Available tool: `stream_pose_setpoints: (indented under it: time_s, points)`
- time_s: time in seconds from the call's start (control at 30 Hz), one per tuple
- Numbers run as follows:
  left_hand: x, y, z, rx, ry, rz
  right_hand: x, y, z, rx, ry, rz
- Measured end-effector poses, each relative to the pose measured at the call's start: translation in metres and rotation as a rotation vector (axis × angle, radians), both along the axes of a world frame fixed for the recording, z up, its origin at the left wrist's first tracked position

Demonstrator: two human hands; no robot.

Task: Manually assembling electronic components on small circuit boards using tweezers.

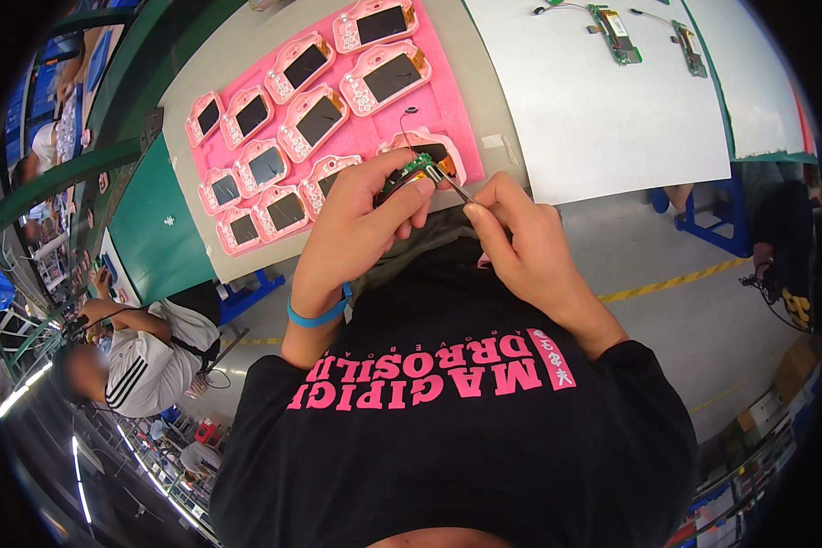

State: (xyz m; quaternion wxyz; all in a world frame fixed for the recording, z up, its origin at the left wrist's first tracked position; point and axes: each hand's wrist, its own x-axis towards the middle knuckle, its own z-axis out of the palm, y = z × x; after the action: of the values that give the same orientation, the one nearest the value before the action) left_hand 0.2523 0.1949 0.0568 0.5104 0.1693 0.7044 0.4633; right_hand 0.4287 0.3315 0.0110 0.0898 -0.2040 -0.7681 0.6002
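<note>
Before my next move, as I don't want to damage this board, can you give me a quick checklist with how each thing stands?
1. Board gripped in the left hand: ok.
2. Tool pinched in the right hand, pointing at the board: ok.
3. Tool tip touching only the right spot: cannot tell, too small.
4. Black disc on its wire, out from under the fingers: ok, it sits beyond the board.
5. Wristband on the left wrist: ok; grounded, cannot tell.
6. Other boards apart from each other: ok, two lie spaced at the far right.
</note>
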Motion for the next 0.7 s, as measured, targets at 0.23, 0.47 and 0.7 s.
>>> stream_pose_setpoints:
  time_s: [0.23, 0.47, 0.7]
  points:
    - [0.0010, -0.0003, 0.0004, 0.017, 0.004, -0.006, -0.0003, -0.0004, -0.0008, -0.017, -0.015, -0.001]
    - [0.0013, -0.0021, -0.0021, 0.038, 0.022, -0.024, 0.0012, 0.0001, 0.0000, 0.023, -0.021, 0.014]
    - [0.0034, 0.0011, -0.0021, 0.041, 0.064, -0.013, 0.0021, 0.0036, 0.0053, -0.017, -0.018, 0.035]
